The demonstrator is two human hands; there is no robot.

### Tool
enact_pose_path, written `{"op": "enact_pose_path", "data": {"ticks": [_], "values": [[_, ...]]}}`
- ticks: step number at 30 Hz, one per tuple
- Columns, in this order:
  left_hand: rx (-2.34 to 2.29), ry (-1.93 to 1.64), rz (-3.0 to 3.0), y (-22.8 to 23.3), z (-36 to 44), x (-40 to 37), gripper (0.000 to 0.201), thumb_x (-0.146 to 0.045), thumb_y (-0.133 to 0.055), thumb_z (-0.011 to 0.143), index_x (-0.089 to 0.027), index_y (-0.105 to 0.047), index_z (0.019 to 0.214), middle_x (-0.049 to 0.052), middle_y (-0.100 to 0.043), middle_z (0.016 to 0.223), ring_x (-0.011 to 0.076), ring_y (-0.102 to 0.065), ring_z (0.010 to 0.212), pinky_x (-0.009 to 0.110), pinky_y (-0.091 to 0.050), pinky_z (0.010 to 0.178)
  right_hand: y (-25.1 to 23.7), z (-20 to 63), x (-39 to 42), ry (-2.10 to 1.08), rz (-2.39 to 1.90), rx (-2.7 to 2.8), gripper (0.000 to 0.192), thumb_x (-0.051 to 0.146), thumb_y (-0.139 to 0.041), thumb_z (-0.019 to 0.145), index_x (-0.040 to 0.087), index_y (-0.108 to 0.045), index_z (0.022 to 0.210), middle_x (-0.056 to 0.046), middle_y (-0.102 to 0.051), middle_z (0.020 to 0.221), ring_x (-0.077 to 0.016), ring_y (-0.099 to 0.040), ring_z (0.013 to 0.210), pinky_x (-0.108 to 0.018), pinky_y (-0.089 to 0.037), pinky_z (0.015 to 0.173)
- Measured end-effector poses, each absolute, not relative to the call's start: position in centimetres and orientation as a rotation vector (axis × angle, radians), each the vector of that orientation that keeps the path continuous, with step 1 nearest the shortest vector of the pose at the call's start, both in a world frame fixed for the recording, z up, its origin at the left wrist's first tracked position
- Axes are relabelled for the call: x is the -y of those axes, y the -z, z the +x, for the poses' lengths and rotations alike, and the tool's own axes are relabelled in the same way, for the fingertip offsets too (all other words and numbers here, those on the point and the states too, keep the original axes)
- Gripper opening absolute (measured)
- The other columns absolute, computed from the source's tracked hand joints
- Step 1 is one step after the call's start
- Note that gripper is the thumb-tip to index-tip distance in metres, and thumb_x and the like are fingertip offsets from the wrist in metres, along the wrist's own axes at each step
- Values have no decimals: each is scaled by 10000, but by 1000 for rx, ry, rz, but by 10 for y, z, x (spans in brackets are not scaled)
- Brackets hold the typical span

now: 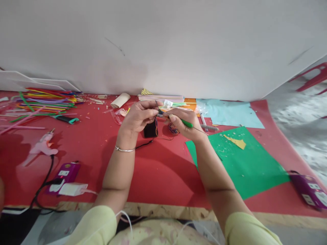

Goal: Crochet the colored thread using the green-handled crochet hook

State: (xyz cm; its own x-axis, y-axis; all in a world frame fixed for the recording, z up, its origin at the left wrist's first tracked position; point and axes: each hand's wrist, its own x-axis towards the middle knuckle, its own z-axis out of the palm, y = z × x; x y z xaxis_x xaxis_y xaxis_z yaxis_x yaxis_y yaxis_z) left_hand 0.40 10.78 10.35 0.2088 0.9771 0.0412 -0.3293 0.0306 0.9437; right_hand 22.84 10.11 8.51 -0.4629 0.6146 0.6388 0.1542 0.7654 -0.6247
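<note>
My left hand [143, 117] is closed in a pinch above the middle of the table, and multicoloured thread [156, 121] hangs below its fingertips. The small piece between those fingers is mostly hidden. My right hand [186, 124] grips a thin metal crochet hook with a green handle [187, 123], its tip pointing at the left fingertips. Under the hands lie a black rectangular object [151, 129] with a dark cord and a small bundle of multicoloured thread [173, 128].
A green sheet [252, 166] with a yellow scrap [236, 141] lies right, light-blue sheets [230, 114] behind it. Coloured pipe cleaners [48, 100], a pink glue gun [44, 144] and a purple power strip [66, 173] are left. A cardboard tube [120, 100] lies by the wall.
</note>
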Motion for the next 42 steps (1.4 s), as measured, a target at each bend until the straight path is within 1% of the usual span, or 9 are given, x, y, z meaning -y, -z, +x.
{"op": "enact_pose_path", "data": {"ticks": [7,11,16,19,24,29,34,38,42], "values": [[-817,-1213,1066,-102,3,-109,296,-156,-839,630,-155,-866,925,12,-692,702,30,-432,491,176,-295,437,-87,230,-102,-530,-574,2063,318,404,-545,1130,212,-782,1221,-82,-842,1092,-188,-797,994,-341,-634,907],[-846,-1215,1072,-101,3,-110,282,-153,-823,622,-151,-859,902,15,-689,696,26,-407,479,182,-269,427,-86,231,-103,-477,-534,2098,301,386,-563,1123,235,-768,1283,-79,-846,1137,-218,-793,1134,-384,-634,1010],[-817,-1205,1089,-100,2,-110,289,-150,-823,611,-153,-863,898,2,-666,695,20,-409,473,174,-252,422,-89,231,-101,-605,-534,2051,322,411,-560,1124,240,-800,1253,-68,-863,1084,-224,-804,1163,-385,-645,1041],[-803,-1210,1088,-101,2,-110,287,-147,-823,610,-153,-867,894,-2,-657,717,14,-422,473,171,-251,420,-91,230,-98,-740,-533,1986,348,443,-567,1119,223,-829,1180,-65,-869,1023,-215,-824,1090,-357,-677,966],[-795,-1209,1100,-103,4,-108,316,-143,-813,614,-160,-861,926,-2,-667,754,14,-405,482,175,-259,418,-82,227,-99,-958,-594,1843,399,518,-594,1093,208,-838,1149,-61,-862,1001,-160,-826,807,-222,-648,580],[-773,-1244,1085,-104,10,-105,345,-155,-855,625,-172,-853,970,11,-687,769,57,-533,557,174,-287,443,-66,217,-105,-1081,-606,1685,447,586,-588,1076,197,-808,1081,-38,-825,859,-138,-797,642,-191,-572,472],[-762,-1343,1111,-101,25,-103,346,-206,-898,646,-170,-842,986,-3,-679,710,72,-547,532,197,-299,443,-62,203,-107,-1245,-591,1535,503,697,-578,1036,216,-708,967,-12,-765,803,-141,-783,636,-190,-560,443],[-824,-1455,1119,-96,33,-104,375,-207,-891,669,-200,-844,1041,-20,-698,774,46,-488,522,210,-339,470,-64,198,-108,-1140,-595,1474,488,691,-610,1024,221,-705,930,-13,-740,825,-138,-757,682,-218,-599,509],[-953,-1509,1231,-94,33,-106,416,-163,-882,682,-224,-847,1092,-8,-738,870,68,-580,641,213,-426,576,-65,200,-109,-1062,-647,1483,505,690,-596,1032,212,-714,918,-15,-734,804,-129,-739,695,-217,-588,539]]}}
